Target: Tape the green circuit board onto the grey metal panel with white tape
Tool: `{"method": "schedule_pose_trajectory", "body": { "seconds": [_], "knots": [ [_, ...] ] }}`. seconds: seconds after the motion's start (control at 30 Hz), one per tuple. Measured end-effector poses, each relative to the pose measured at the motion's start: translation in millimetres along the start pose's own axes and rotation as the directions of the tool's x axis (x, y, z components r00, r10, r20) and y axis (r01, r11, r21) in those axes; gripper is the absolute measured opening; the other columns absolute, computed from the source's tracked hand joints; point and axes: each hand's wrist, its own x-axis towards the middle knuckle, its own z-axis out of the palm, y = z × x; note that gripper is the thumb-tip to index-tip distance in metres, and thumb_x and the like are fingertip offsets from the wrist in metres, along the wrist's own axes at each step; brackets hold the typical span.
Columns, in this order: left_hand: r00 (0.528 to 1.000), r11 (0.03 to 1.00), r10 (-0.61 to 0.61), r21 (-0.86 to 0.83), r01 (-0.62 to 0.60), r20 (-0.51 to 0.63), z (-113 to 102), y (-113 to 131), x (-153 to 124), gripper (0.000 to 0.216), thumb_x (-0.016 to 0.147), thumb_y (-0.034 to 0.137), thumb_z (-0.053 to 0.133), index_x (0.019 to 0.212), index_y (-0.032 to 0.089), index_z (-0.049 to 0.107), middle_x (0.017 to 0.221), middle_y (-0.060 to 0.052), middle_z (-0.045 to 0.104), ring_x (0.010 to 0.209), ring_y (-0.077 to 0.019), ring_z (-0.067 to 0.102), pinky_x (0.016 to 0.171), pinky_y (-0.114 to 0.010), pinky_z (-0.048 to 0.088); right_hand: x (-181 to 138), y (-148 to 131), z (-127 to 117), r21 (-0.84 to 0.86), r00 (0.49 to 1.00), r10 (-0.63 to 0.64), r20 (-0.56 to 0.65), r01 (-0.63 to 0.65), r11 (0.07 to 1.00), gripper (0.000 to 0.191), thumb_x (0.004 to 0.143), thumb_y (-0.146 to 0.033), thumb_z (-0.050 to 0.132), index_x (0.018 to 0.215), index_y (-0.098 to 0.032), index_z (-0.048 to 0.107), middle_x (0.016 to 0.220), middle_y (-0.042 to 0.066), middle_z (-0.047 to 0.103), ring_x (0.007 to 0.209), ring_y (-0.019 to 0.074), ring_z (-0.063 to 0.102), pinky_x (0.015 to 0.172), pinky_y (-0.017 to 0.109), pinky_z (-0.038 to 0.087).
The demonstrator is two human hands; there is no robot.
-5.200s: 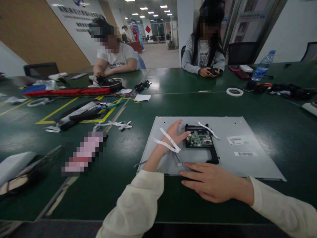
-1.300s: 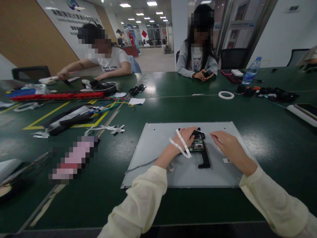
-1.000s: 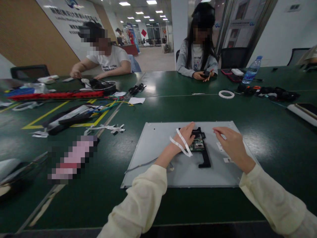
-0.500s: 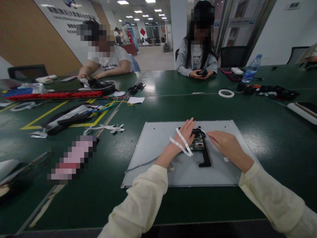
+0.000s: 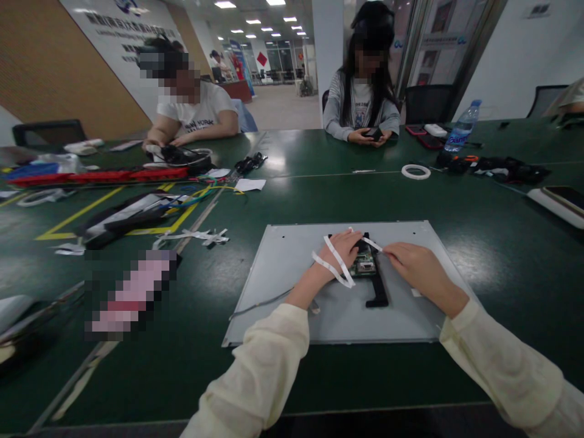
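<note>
A grey metal panel (image 5: 292,286) lies flat on the green table in front of me. A black bracket (image 5: 376,292) with a small green circuit board (image 5: 364,266) sits on it. My left hand (image 5: 341,250) rests on the board's left side with its fingers laid flat. Two white tape strips (image 5: 336,267) are stuck across its back and wrist. My right hand (image 5: 413,264) is just right of the board. Its fingertips pinch the end of a white tape strip (image 5: 371,243) that runs over the bracket's top.
Loose tape strips (image 5: 201,236), cables and a red bar (image 5: 100,176) lie to the left. A tape roll (image 5: 415,171), a water bottle (image 5: 462,131) and black tools (image 5: 502,169) sit to the far right. Two people sit across the table.
My right hand, lifted off to the right a second ago, has come back down to the bracket's top with the tape strip. My left hand has stayed on the board.
</note>
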Motion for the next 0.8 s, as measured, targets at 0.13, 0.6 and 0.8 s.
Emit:
{"method": "schedule_pose_trajectory", "body": {
  "seconds": [0.13, 0.6, 0.8],
  "knots": [
    [1.000, 1.000, 0.005, 0.028, -0.005, 0.009, 3.9, -4.2, 1.0, 0.042, 0.088, 0.016, 0.041, 0.129, 0.014, 0.050, 0.135, -0.007, 0.052, 0.129, -0.0211, 0.043, 0.108, -0.038, 0.036, 0.1, -0.1, 1.0, 0.011, 0.999, -0.008, 0.037, 0.008, 1.000, 0.021, 0.089, -0.017, 0.045, 0.097, -0.018, 0.065, 0.098, 0.005, 0.068, 0.089, 0.0180, 0.063, 0.080, 0.030, 0.047],
    [1.000, 1.000, -0.018, 0.016, 0.018, 0.001, 0.9, -0.4, 2.2, 0.042, 0.085, 0.014, 0.044, 0.126, 0.014, 0.053, 0.134, -0.009, 0.054, 0.126, -0.0200, 0.047, 0.107, -0.037, 0.037, -3.1, -8.2, 0.5, -0.117, 0.996, -0.085, 0.031, 0.089, 0.989, 0.027, 0.089, -0.012, 0.042, 0.104, -0.013, 0.064, 0.104, 0.011, 0.066, 0.094, 0.0211, 0.061, 0.082, 0.035, 0.048],
    [1.000, 1.000, 0.001, 0.030, -0.001, 0.005, 1.8, -2.4, 1.6, 0.042, 0.086, 0.015, 0.043, 0.127, 0.015, 0.052, 0.134, -0.008, 0.053, 0.128, -0.0189, 0.045, 0.108, -0.037, 0.036, -1.9, -12.0, 0.9, -0.183, 0.991, -0.109, 0.079, 0.122, 0.976, 0.032, 0.087, -0.007, 0.041, 0.111, -0.009, 0.063, 0.111, 0.012, 0.064, 0.099, 0.0218, 0.060, 0.089, 0.036, 0.047]
  ]
}}
